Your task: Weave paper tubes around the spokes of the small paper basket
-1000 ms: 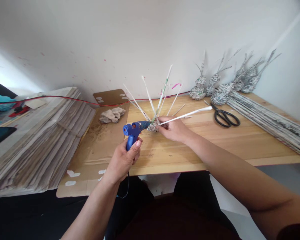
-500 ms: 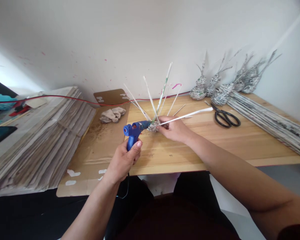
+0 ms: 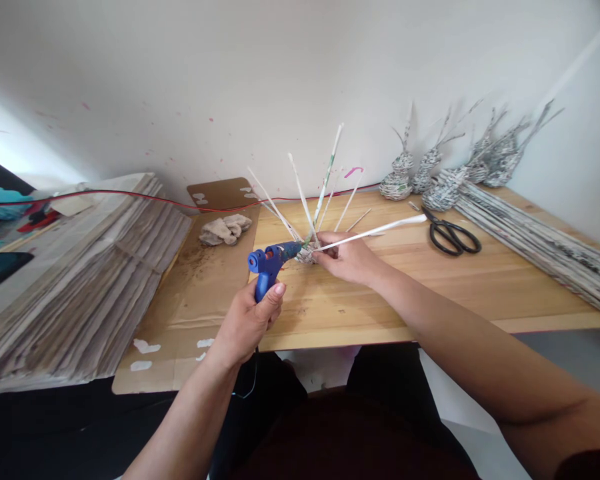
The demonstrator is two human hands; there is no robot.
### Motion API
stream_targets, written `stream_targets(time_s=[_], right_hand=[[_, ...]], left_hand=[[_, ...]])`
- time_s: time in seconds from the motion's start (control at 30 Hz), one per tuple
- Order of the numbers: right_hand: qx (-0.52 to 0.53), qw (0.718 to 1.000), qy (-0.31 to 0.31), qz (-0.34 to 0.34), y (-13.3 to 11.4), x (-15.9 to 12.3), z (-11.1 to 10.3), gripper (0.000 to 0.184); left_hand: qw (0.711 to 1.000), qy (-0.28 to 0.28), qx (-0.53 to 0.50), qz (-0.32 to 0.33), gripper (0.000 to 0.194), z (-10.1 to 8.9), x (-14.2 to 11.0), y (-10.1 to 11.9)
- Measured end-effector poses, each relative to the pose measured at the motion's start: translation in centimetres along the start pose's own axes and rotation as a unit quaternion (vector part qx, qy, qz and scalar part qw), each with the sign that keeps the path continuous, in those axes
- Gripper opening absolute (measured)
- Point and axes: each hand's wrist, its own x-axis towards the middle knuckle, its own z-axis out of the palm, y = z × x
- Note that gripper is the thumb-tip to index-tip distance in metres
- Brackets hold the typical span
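The small grey-and-white woven paper base (image 3: 307, 255) is in the middle, low over the pale wooden table (image 3: 360, 317); thin white paper sticks (image 3: 329, 175) poke up from it like a fan; a long white paper stick (image 3: 380, 231) leans out to the right. The right hand (image 3: 347, 257) pinches the base and the near end of that stick; the left hand (image 3: 253, 320) is wrapped around the handle of a blue plastic glue gun (image 3: 267, 270), with its tip right by the base; I cannot tell if they touch.

The tip may be hot, and the right fingers are close; one little slip could burn them; too much glue could run onto skin or wood. If the pinch gets loose while glue is soft, the long stick could swing away, because most of it sticks out with nothing holding it; if the gun bumps the fan, a stick could bend.

The thin dark cord (image 3: 255, 375) hangs by the lap; if it snags, it could tug the gun. Farther out, the black metal scissors (image 3: 453, 238) lie near the long stick's far end; a big turn could knock them; the thin red wire (image 3: 165, 199) runs behind the fan, so a stick could hook it.
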Motion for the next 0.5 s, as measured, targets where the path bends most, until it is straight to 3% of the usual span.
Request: stream_targets(time_s=[0.5], right_hand=[[0.014, 1.000, 0.010, -0.009, 0.08, 0.02, 0.07, 0.007]], left_hand=[[0.999, -0.014, 0.040, 0.008, 0.047, -0.35, 0.16, -0.43]])
